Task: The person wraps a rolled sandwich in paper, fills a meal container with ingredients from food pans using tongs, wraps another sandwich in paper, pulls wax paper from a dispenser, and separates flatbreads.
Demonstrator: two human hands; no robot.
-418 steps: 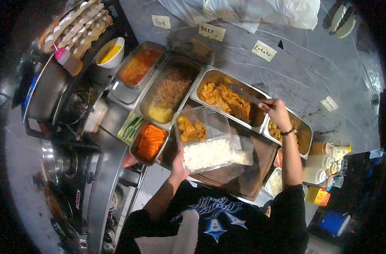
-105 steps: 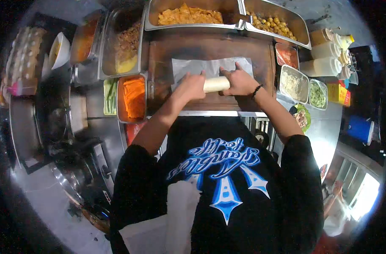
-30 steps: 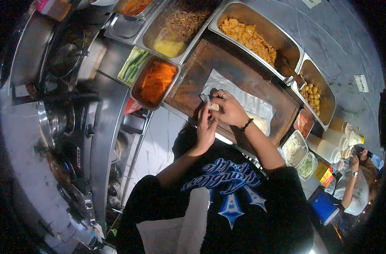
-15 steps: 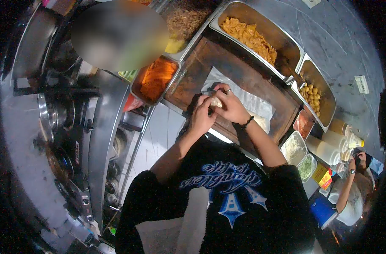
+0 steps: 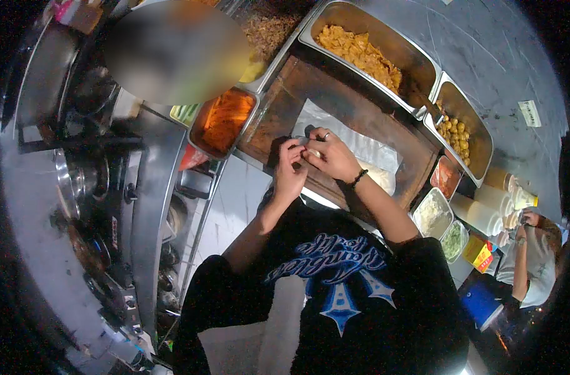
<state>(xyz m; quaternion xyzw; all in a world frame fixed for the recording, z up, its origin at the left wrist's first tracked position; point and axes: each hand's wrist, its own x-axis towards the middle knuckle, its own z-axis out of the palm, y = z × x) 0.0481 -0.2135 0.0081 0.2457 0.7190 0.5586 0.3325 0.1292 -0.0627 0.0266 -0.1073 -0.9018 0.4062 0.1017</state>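
Note:
Above a brown wooden board (image 5: 285,94), my left hand (image 5: 289,174) and my right hand (image 5: 332,157) meet with fingers bent together. Between my right fingertips shows a small whitish piece (image 5: 314,152), mostly covered, so its kind is unclear. My left fingertips are curled close against that hand; what they grip, if anything, is hidden. Beneath and behind both hands lies a white paper or plastic sheet (image 5: 366,145). A pale, flat, bread-like thing (image 5: 381,179) rests at its right end, beside my right wrist.
Behind the board stand a steel pan of orange-brown food (image 5: 360,53) and a pan of small round yellowish pieces (image 5: 455,134). A tray of orange-red food (image 5: 222,122) sits left. To the right are tubs of white shreds (image 5: 432,211) and chopped greens (image 5: 454,240), bottles (image 5: 475,212) and another person (image 5: 535,250).
My left hand has turned and drawn slightly away from my right. The whitish piece, larger in view before, is now mostly covered by my fingers. The view has shifted a little.

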